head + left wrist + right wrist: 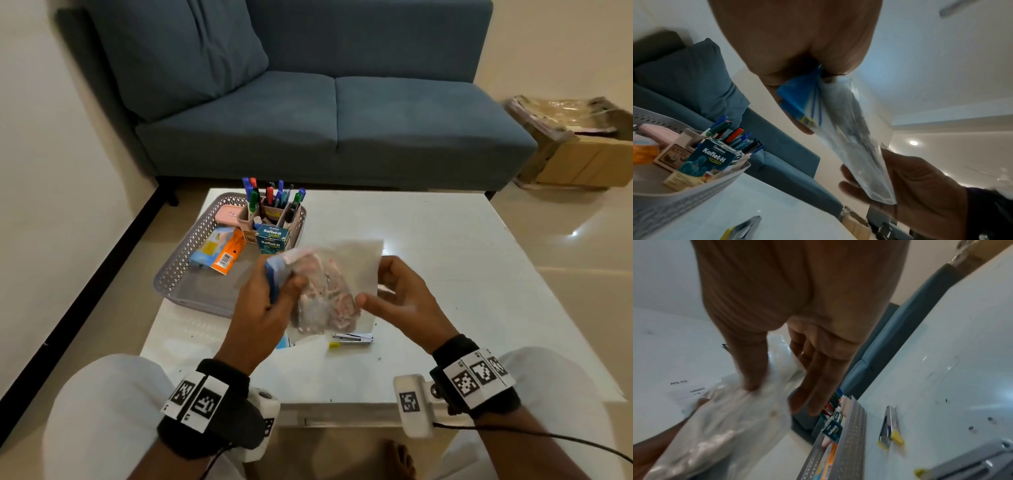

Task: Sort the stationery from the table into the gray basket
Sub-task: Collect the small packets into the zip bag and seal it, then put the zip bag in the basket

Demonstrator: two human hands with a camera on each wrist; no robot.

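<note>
From the head view, I've got a clear zip bag (325, 291) up off the white table (445, 274) with both hands: my left hand (263, 308) is wrapped round its blue zip end, and my right hand (400, 298) pinches the far edge between thumb and fingers. Something pinkish sits inside, too blurred to name. The gray basket (178, 274) stands just beyond my left hand, holding a pen holder (270, 214) full of markers, a teal box (272, 238) reading "Koflet-H", a pink case (227, 213) and an orange-and-blue packet (222, 251). A stapler (352, 339) with a yellow tip lies on the table below the bag. Over to the left wrist view: my fingers clamp the blue strip and its two zip lines, the bag hangs down toward my right hand, and the box label reads "Himalaya Koflet-H". On the right wrist view: my thumb presses into the crinkled plastic while the fingers stretch behind it; a white sheet beyond shows upside-down print I can't read properly, and the stapler lies beside the basket's perforated wall.
</note>
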